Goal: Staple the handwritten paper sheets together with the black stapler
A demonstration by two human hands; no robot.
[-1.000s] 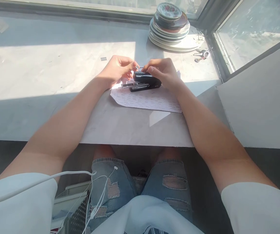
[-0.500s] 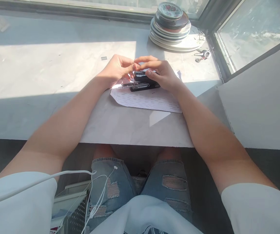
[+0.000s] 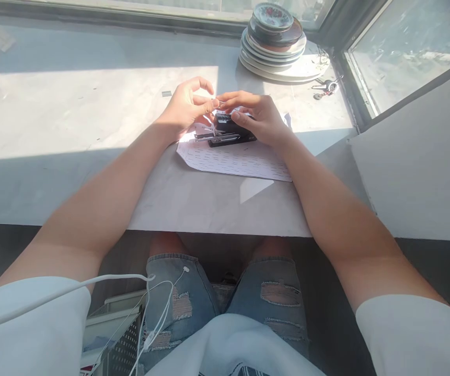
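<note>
A black stapler lies on printed white paper, with its silver metal part sticking out on the left. My right hand is over the stapler's right end, thumb on its near side and fingers reaching across behind it toward the left fingertips. My left hand is just left of the stapler, thumb and a finger pinched together while the index finger is raised and curled. Whatever is in that pinch is too small to make out. Fingertips of both hands nearly meet above the stapler's left end.
A stack of plates stands at the back by the window corner. Keys lie right of it. A small grey mark is on the sunlit table. A white cable crosses my lap; a basket stands below.
My left index finger has lifted away from the right fingertips, and the left hand has opened slightly. My right fingers have curled down a little. The stapler and paper stay put.
</note>
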